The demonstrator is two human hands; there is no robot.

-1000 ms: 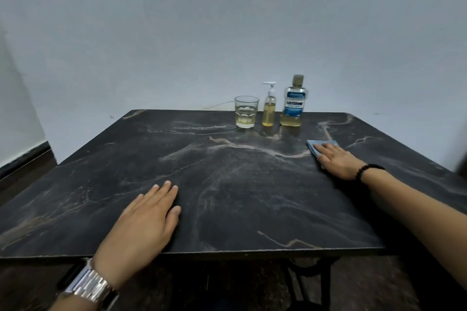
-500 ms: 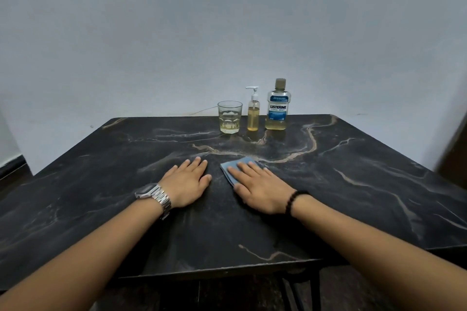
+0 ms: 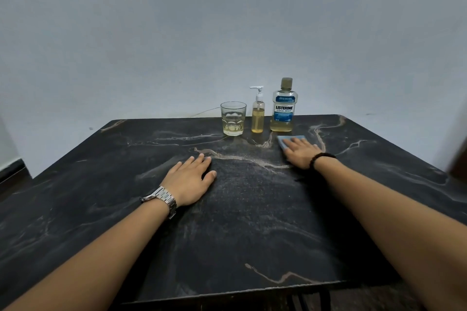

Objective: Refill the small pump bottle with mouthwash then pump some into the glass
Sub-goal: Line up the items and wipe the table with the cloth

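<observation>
A dark marble-patterned table [image 3: 101, 209] is seen from above its near edge, with a plain pale wall [image 3: 227, 33] behind it. At the far edge, right of centre, three things are lined up upright in a row. The glass [image 3: 233, 118] is placed furthest left and a shallow layer of pale yellow liquid is held in its bottom. Just to its right the small pump bottle [image 3: 258, 113] is set, its white pump head fitted on and its body filled with yellow liquid most of the way up. Just right of that the mouthwash bottle [image 3: 283, 106] is stood, capped, with a blue Listerine Cool Mint label; only a low band of yellow liquid is shown below the label.

The right hand [image 3: 300, 153] is laid flat, palm down and fingers spread, on a blue cloth [image 3: 284, 140], which is pressed against the table; nothing is gripped in it. The cloth lies just in front of the mouthwash bottle, close to it but apart from it. A dark beaded bracelet [image 3: 321, 159] is worn on that wrist.

The left hand [image 3: 189, 179] is rested flat and open on the bare tabletop nearer the middle, with nothing held. It is kept well apart from the glass and the pump bottle, which stand beyond it and to its right. A metal watch [image 3: 161, 197] is worn on its wrist
</observation>
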